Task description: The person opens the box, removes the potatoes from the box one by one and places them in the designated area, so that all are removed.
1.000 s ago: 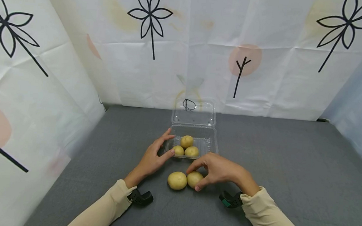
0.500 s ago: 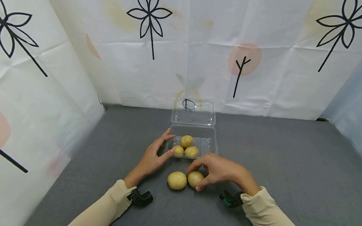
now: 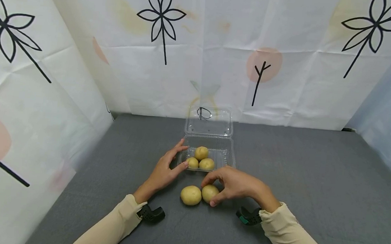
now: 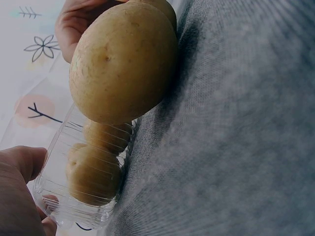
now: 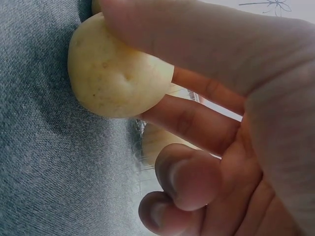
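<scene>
My right hand (image 3: 237, 183) pinches a potato (image 3: 210, 193) between thumb and fingers, low at the grey tabletop; the right wrist view shows the thumb across this potato (image 5: 115, 73). Just left of it lies a second potato (image 3: 190, 195), large in the left wrist view (image 4: 123, 64). Behind them stands a clear plastic clamshell box (image 3: 225, 155) with its lid (image 3: 209, 123) raised. Three potatoes (image 3: 201, 152) sit inside, toward its left and front. My left hand (image 3: 163, 169) rests at the box's left side, thumb at the front corner, fingers spread along the wall.
Grey cloth (image 3: 297, 193) covers the table. A white patterned curtain (image 3: 289, 87) hangs along the back and both sides, with the box lid close in front of it. Dark wrist bands (image 3: 152, 214) sit on both wrists below the pale sleeves (image 3: 113, 223).
The potato in my right hand shifts slightly right, then back left beside the other loose potato. My left hand stays at the box.
</scene>
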A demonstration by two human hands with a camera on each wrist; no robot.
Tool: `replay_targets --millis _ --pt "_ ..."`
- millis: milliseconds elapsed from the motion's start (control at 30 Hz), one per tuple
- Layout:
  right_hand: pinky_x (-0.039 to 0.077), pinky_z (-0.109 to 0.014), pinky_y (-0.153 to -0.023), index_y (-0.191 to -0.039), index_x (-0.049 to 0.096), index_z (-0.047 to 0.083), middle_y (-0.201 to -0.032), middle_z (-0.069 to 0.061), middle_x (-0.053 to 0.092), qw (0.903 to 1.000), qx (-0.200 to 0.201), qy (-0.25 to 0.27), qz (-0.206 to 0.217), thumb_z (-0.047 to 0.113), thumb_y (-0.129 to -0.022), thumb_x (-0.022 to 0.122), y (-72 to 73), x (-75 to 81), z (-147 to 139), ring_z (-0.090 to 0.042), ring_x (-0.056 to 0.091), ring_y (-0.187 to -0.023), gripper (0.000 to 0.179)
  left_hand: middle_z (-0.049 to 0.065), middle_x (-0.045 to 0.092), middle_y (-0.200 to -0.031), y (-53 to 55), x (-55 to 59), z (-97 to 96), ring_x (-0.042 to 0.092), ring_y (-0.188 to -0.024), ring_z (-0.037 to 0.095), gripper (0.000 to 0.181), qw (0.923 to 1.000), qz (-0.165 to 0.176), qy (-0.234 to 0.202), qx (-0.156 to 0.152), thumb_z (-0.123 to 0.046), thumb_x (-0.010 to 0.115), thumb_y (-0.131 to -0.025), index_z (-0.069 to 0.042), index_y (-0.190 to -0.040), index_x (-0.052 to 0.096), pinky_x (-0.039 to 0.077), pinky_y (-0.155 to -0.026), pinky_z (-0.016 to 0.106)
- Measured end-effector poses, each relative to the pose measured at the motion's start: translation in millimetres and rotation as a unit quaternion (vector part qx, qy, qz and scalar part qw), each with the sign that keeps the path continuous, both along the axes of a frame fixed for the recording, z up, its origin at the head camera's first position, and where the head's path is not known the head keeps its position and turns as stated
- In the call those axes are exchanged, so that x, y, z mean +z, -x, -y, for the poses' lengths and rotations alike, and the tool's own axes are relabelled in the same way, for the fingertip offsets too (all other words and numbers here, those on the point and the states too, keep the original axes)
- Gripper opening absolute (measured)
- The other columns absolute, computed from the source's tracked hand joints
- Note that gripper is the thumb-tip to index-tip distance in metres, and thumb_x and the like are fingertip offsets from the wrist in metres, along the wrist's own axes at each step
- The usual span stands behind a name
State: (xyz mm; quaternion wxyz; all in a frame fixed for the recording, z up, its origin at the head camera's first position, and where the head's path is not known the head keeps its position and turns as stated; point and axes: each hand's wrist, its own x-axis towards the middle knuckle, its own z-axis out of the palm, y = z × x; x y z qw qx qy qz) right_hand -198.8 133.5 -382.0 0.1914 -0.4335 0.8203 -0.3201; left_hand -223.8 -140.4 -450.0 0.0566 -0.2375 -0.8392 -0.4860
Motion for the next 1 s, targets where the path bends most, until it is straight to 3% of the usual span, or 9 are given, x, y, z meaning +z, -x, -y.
replay_targets --millis 367,600,833,1000 --pt "0.048 -0.022 -0.075 -0.122 0.074 0.017 -0.119 0.008 0.074 0.9999 -0.009 -0.012 0.002 0.026 -0.081 0.088 -1.4 0.1 1.2 -0.003 0.058 -0.091 0.043 -0.001 0.022 -0.171 -0.8 -0.5 0.1 0.026 -0.157 0.028 0.055 1.0 0.002 -0.001 -0.002 -0.028 0.063 -0.101 -0.012 -0.152 0.047 0.034 -0.117 0.062" --pt "0.05 -0.025 -0.076 -0.124 0.073 0.017 -0.123 0.006 0.073 0.9997 -0.014 -0.016 0.008 0.026 -0.082 0.087 -2.9 2.6 1.4 -0.003 0.059 -0.093 0.045 -0.001 0.022 -0.171 -1.5 0.2 -0.3 0.026 -0.157 0.028 0.055 1.0 0.002 -0.001 -0.002 -0.028 0.063 -0.101 -0.011 -0.152 0.047 0.034 -0.116 0.063" --pt "0.04 -0.018 -0.059 -0.124 0.074 0.015 -0.121 0.002 0.074 0.9998 -0.013 -0.007 0.012 0.025 -0.084 0.086 -3.0 6.0 0.5 -0.006 0.042 -0.062 0.044 0.0 0.023 -0.171 -1.1 0.7 -0.2 0.026 -0.157 0.028 0.055 1.0 0.002 -0.004 -0.001 -0.027 0.063 -0.101 -0.012 -0.151 0.048 0.034 -0.116 0.063" --pt "0.042 -0.019 -0.059 -0.124 0.074 0.012 -0.121 -0.002 0.075 0.9999 -0.011 0.004 -0.001 0.027 -0.084 0.085 -2.9 8.3 -0.9 -0.001 0.041 -0.059 0.043 0.001 0.023 -0.171 -1.5 1.7 -0.4 0.026 -0.156 0.029 0.055 1.0 -0.001 -0.006 -0.003 -0.026 0.064 -0.101 -0.011 -0.151 0.048 0.034 -0.116 0.063"
